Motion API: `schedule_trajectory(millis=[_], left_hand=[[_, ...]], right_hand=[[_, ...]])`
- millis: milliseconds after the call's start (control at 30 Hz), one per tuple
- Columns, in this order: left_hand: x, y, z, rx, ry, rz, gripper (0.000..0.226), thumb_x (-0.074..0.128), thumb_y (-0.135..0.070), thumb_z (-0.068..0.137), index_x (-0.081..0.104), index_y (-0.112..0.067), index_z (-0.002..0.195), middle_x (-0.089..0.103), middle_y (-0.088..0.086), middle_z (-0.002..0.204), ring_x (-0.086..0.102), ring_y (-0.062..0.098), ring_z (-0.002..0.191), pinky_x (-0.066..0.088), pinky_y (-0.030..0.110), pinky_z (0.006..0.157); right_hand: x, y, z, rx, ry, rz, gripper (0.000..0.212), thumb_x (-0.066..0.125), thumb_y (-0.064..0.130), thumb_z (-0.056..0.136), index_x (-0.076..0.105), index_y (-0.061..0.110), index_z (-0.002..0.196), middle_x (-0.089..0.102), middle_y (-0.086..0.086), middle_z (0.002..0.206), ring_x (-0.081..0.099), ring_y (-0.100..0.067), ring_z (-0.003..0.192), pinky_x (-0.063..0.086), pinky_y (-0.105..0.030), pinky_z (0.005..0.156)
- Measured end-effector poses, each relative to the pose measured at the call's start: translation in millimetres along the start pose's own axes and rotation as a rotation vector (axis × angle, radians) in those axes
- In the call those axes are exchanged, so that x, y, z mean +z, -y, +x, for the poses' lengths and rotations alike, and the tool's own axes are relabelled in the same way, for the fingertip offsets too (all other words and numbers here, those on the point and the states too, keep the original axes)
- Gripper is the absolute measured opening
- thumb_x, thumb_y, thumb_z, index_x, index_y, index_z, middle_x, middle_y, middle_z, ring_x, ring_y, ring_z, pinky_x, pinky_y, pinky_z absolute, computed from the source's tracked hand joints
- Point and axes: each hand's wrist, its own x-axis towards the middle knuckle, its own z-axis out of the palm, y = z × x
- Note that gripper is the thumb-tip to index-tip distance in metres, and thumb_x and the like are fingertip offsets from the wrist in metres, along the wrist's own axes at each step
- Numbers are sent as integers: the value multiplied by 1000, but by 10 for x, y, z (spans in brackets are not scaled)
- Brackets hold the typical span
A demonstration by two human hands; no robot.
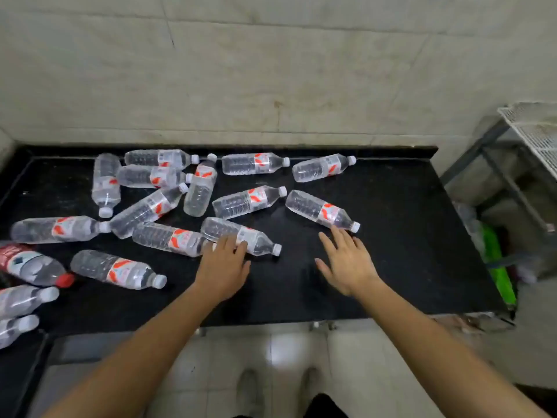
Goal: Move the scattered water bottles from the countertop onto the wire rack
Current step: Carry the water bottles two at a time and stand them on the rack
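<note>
Left hand: my left hand (223, 268) lies on a clear plastic water bottle (241, 236), fingers (241, 247) draped, not closed.
Right hand: my right hand (346, 260) spread open, empty, fingertips nearing another bottle's cap (355, 227).
Bottles: scattered on the black table (391, 251).
White wire rack (533, 128): far right.

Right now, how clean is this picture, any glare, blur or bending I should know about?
Head view: wide-angle bending curves the countertop edges; a bright glare patch sits on the floor tile below; soft blur at the right edge smears the wire rack; the left hand and right hand are fairly sharp; bottle labels are unreadable.
</note>
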Motion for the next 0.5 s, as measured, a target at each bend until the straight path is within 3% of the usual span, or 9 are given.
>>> schedule_trajectory(millis=[67, 133, 233, 367, 433, 500], left_hand=[[82, -16, 246, 42, 57, 1, 54, 80, -35, 73, 67, -8, 118, 64, 22, 124, 61, 40, 115, 53, 56, 86], [171, -41, 424, 70, 92, 8, 63, 78, -32, 72, 62, -9, 128, 56, 25, 138, 53, 43, 128, 48, 60, 96], [307, -175, 666, 42, 195, -34, 79, 67, -33, 81, 37, -15, 152, 26, 22, 160, 21, 40, 150, 24, 60, 115], [449, -313, 903, -11, 366, 53, 94, 61, -31, 85, 6, -20, 160, 0, 20, 166, -5, 36, 153, 6, 62, 118], [525, -357, 1007, 11, 446, 187, 92, 56, -30, 90, -4, -18, 159, -4, 22, 165, -7, 39, 153, 3, 66, 116], [579, -389, 1129, -3, 484, 226, 84, 51, -24, 95, -3, -17, 159, 3, 23, 164, -2, 41, 152, 2, 68, 115]], right_hand=[[74, -136, 236, 19, 28, 30, 71, 32, 54, 104, 14, 18, 161, 10, -13, 168, 15, -30, 155, 19, -45, 123], [190, -273, 494, -2, 19, 39, 73, 36, 53, 103, 12, 15, 162, 11, -16, 168, 13, -31, 155, 20, -45, 123], [370, -456, 910, -16, 16, 64, 79, 45, 49, 101, 11, 10, 160, 10, -22, 167, 10, -38, 155, 16, -47, 124], [526, -593, 1357, 11, 38, 133, 90, 53, 45, 98, 1, 5, 160, 1, -25, 167, 3, -43, 154, 10, -54, 124], [596, -634, 1569, -1, 50, 189, 93, 57, 42, 97, -1, 6, 160, 7, -23, 167, 12, -42, 153, 14, -54, 123], [657, -682, 1730, -24, 59, 235, 93, 63, 40, 96, 6, 7, 161, 25, -20, 163, 34, -39, 144, 29, -53, 117]])
